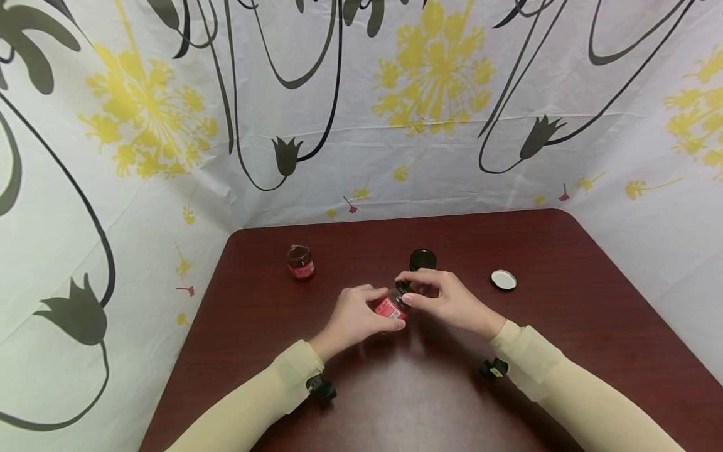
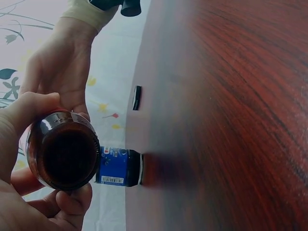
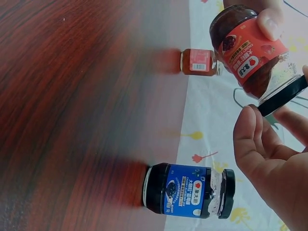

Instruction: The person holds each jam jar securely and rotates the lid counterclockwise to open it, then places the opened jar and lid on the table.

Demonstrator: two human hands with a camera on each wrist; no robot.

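Observation:
My left hand grips a glass jam jar with a red label, holding it tilted above the table. In the left wrist view, the bottom of this jar faces the camera. My right hand pinches the edge of a black lid at the jar's mouth; whether lid and rim touch, I cannot tell. Just beyond my right hand stands a blue-labelled jar with a black lid on it. Its lid shows above my fingers in the head view.
A second red-labelled jar, lidless, stands at the table's back left. On the right lies a loose lid, white inside facing up. Patterned cloth hangs behind the dark red wooden table and along its sides.

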